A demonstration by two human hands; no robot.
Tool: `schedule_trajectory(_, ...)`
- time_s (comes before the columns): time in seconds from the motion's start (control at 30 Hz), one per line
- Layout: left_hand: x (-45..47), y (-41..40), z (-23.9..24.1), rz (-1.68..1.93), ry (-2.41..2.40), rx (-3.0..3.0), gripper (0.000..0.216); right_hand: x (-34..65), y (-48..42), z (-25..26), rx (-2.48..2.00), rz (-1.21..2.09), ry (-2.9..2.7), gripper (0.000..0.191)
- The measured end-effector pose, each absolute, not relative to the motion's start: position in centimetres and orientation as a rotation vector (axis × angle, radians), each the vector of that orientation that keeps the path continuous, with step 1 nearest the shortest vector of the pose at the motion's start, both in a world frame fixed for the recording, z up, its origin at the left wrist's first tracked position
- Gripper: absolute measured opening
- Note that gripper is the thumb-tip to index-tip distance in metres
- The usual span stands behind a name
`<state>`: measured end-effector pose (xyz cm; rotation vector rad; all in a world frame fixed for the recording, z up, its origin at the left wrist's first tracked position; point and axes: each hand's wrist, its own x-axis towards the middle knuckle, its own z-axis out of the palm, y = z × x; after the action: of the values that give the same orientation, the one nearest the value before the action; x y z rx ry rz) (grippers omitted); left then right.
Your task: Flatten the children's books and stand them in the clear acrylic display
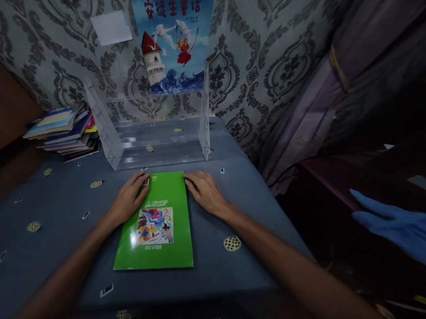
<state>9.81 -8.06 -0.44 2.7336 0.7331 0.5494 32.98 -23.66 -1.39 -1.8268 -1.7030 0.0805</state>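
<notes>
A thin green book [160, 225] with a colourful cartoon picture lies flat on the blue-grey table [51, 213], its cover upside down to me. My left hand [130, 197] rests on the book's far left corner, fingers curled over the edge. My right hand [205, 191] lies flat by the far right corner, fingers stretched out and touching the edge. Just beyond the book stands a clear acrylic rack [155, 133]. A blue picture book [169, 28] stands upright in it against the wall.
A stack of thin books [65, 131] sits at the table's far left. Small stickers and dotted round markers [232, 243] are scattered over the table. A blue-gloved hand [403, 228] of another person reaches in at the right. A purple curtain [317, 104] hangs at the right.
</notes>
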Motion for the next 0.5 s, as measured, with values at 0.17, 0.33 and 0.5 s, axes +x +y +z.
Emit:
schedule_trajectory(0.17, 7.8, -6.6, -0.5, 0.605, 0.721, 2.691, 0.044, 32.6, -23.6, -1.7, -1.807, 0.089, -1.694, 0.03)
schedule_trajectory(0.33, 7.9, -6.3, -0.8, 0.681, 0.68, 2.691, 0.044, 32.7, -23.6, -2.1, -1.766, 0.04, -1.694, 0.03)
schedule_trajectory(0.5, 8.4, -6.0, -0.9, 0.67, 0.606, 2.694, 0.043, 32.6, -23.5, -2.1, -1.736, 0.007, -1.706, 0.028)
